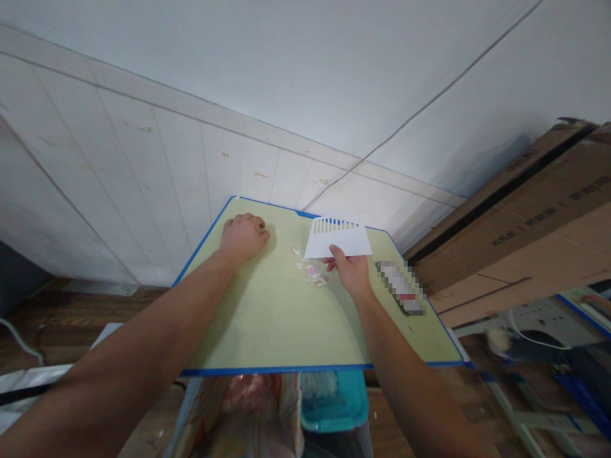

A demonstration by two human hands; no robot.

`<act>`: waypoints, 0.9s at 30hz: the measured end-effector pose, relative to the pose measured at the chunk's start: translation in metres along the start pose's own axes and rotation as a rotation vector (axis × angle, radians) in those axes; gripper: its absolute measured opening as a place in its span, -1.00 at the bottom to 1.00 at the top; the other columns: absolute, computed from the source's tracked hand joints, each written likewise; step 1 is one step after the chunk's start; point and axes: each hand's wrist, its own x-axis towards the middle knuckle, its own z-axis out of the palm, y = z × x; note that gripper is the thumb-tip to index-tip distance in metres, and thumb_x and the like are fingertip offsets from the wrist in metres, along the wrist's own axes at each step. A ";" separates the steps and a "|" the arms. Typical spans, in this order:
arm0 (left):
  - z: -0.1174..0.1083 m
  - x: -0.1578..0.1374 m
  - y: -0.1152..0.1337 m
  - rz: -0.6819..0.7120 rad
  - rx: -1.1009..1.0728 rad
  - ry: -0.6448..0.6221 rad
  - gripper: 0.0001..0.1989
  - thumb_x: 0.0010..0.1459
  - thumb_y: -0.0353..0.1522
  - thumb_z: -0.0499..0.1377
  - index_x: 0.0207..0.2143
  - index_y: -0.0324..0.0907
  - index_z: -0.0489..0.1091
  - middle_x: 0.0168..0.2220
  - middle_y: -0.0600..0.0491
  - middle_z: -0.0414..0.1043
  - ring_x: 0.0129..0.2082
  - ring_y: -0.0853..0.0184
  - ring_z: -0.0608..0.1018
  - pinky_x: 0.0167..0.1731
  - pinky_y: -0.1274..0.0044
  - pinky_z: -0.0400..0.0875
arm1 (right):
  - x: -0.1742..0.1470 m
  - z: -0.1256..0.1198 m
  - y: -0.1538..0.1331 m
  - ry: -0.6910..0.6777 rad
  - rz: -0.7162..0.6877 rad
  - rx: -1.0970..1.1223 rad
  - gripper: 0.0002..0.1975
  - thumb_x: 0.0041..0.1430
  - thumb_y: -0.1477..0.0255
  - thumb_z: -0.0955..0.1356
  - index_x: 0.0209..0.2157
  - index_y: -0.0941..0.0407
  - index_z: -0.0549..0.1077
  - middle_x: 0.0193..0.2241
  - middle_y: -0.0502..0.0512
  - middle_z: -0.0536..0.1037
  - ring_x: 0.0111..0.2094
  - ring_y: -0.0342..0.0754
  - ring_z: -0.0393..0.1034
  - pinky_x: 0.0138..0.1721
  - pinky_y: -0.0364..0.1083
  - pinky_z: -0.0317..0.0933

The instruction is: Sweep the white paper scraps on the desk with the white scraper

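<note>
A person's two bare arms reach forward over a pale green desk (267, 318) with a blue rim, set against a white tiled wall.

The right hand (352, 272) holds a white card (340, 237) by its near edge, its grip clamped on the card with the thumb on top. The card stands up and away from the hand, toward the wall, and carries a row of short blue bars along its far edge.

Just to the left of that grip, a few small clear packets (314, 274) with pink contents lie on the desk, nearly touching the fingers. One more tiny piece (296, 251) lies a little farther on, beside the card's left corner.

To the right of the grip lies a long flat item (401, 287), blurred out.

The left hand (243, 235) rests on the desk well to the left, its grip curled together into a loose fist, holding nothing that shows.

Brown cardboard boxes (534, 216) stack up to the right of the desk. Below the near edge sit a teal container (334, 404) and a plastic bag (238, 407).
</note>
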 end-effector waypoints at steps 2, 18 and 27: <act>0.000 0.000 0.000 -0.006 -0.001 0.005 -0.54 0.46 -0.25 0.18 0.19 -0.12 0.80 0.31 -0.31 0.74 0.38 -0.19 0.65 0.44 0.02 0.48 | -0.002 0.003 -0.001 -0.020 -0.005 0.008 -0.56 0.16 -0.04 0.59 -0.26 0.05 0.61 -0.48 0.15 0.76 -0.58 0.06 0.62 -0.56 -0.05 0.46; 0.002 0.000 0.001 -0.008 0.003 0.006 -0.52 0.47 -0.24 0.17 0.21 -0.14 0.80 0.32 -0.31 0.73 0.40 -0.19 0.64 0.45 0.02 0.46 | -0.008 0.012 -0.011 -0.034 -0.022 0.001 -0.59 0.16 -0.01 0.56 -0.27 0.05 0.60 -0.55 0.10 0.71 -0.62 0.03 0.55 -0.62 -0.08 0.42; -0.002 -0.002 0.004 -0.001 0.048 -0.015 -0.49 0.51 -0.25 0.14 0.24 -0.23 0.78 0.35 -0.35 0.71 0.42 -0.20 0.65 0.46 0.00 0.49 | -0.015 0.017 -0.009 -0.088 -0.036 0.008 -0.57 0.20 -0.04 0.57 -0.24 0.04 0.60 -0.52 0.10 0.73 -0.61 0.05 0.60 -0.60 -0.07 0.45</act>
